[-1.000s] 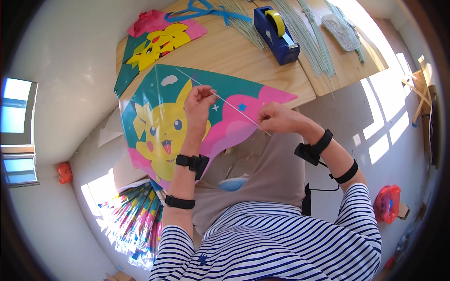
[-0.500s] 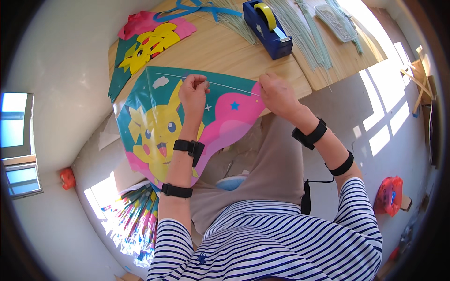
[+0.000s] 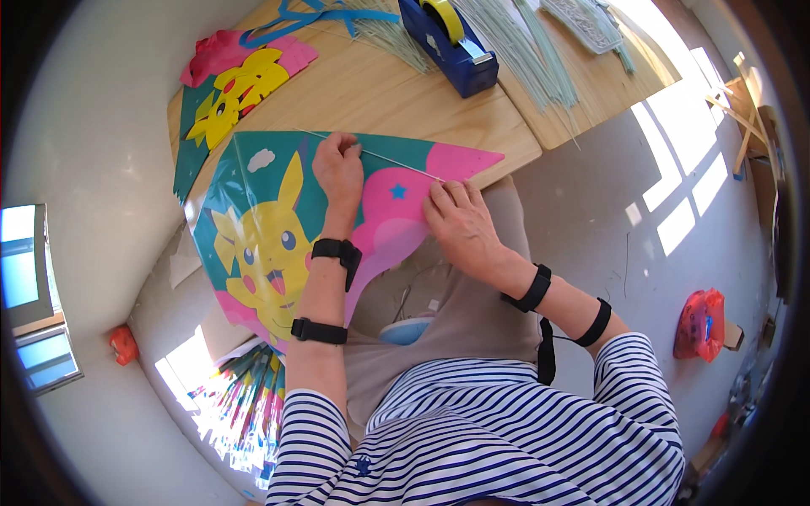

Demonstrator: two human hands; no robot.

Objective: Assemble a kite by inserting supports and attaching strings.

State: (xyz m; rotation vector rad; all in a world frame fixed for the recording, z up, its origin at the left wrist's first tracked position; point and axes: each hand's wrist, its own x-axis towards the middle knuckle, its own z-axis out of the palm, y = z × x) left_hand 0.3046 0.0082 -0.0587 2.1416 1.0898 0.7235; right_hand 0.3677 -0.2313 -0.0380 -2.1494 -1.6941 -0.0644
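Observation:
A colourful kite sail (image 3: 261,228), teal and pink with a yellow cartoon animal, lies half on the wooden table (image 3: 396,101) and half over my lap. A thin pale rod (image 3: 396,162) runs along its upper edge. My left hand (image 3: 339,169) pinches the rod near the middle of that edge. My right hand (image 3: 460,221) presses down on the pink corner of the kite, its fingertips at the rod's right part.
A blue tape dispenser (image 3: 451,42) stands further back on the table beside bundles of thin pale rods (image 3: 523,59). A second kite sail (image 3: 232,84) lies at the table's left end. Colourful streamers (image 3: 245,396) lie on the floor at my left; a red object (image 3: 700,325) at my right.
Both hands have come down from a raised position onto the table edge. The kite now lies flatter, and the rod rests along its upper edge instead of being held up above it.

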